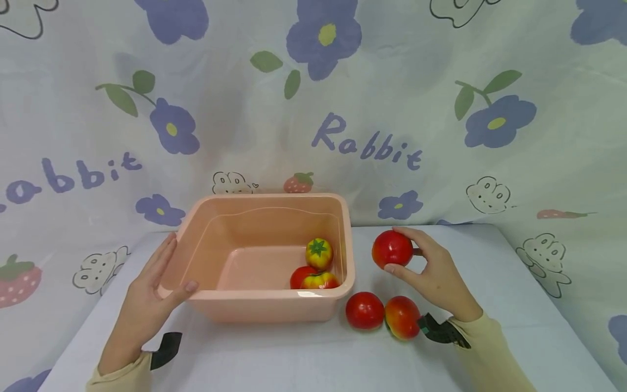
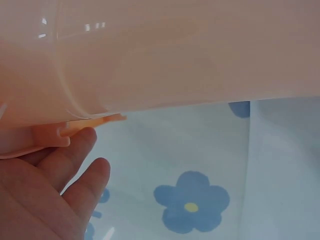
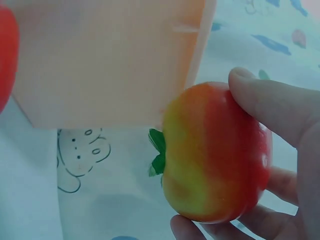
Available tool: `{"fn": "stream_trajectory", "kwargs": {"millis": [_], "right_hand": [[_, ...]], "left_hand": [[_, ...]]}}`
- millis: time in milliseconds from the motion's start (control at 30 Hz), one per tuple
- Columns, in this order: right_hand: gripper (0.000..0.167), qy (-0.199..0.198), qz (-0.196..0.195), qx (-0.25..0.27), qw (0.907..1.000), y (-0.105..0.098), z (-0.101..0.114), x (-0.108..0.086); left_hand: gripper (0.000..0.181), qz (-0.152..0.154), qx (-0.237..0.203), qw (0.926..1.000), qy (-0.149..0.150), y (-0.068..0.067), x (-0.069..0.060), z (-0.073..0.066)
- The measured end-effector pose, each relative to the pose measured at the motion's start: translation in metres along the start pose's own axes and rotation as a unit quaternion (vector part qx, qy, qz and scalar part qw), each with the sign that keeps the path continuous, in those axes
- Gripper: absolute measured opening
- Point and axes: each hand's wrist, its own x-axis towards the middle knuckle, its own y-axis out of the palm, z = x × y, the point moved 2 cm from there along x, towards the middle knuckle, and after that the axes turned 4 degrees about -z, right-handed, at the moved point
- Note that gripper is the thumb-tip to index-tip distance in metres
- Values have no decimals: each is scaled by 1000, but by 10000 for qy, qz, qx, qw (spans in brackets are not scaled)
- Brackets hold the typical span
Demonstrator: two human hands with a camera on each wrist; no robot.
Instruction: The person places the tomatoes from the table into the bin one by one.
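In the head view, my right hand (image 1: 433,269) pinches a toy tomato (image 1: 392,249) between thumb and fingers, raised just right of a pink plastic basin (image 1: 274,306). The right wrist view shows this tomato (image 3: 215,155) red on one side, yellow-green on the other, with a green leafy top. My left hand (image 1: 147,296) rests on the basin's front left corner, its fingers fairly straight along the left rim and the thumb at the front rim. Inside the basin, at its right end, lie a yellow-green tomato (image 1: 319,253), a red one (image 1: 301,276) and a yellow-red one (image 1: 320,281).
Two more tomatoes, a red one (image 1: 364,311) and a red-orange one (image 1: 403,317), lie side by side on the white tabletop (image 1: 274,359), below my right hand. A printed cloth (image 1: 401,71) with flowers and rabbits hangs behind the basin.
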Motion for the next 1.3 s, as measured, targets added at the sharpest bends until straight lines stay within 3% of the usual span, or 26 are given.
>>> {"fn": "stream_trajectory", "kwargs": {"millis": [733, 1067, 1300], "right_hand": [[72, -391, -550, 409, 9969, 3, 43, 15], [73, -552, -483, 688, 9949, 17, 62, 30], [71, -670, -336, 1016, 9920, 34, 68, 43]], "left_hand": [[89, 24, -1, 9999, -105, 1, 0, -1], [90, 95, -33, 9996, -255, -1, 2, -2], [89, 72, -33, 9998, -182, 0, 2, -1]]}}
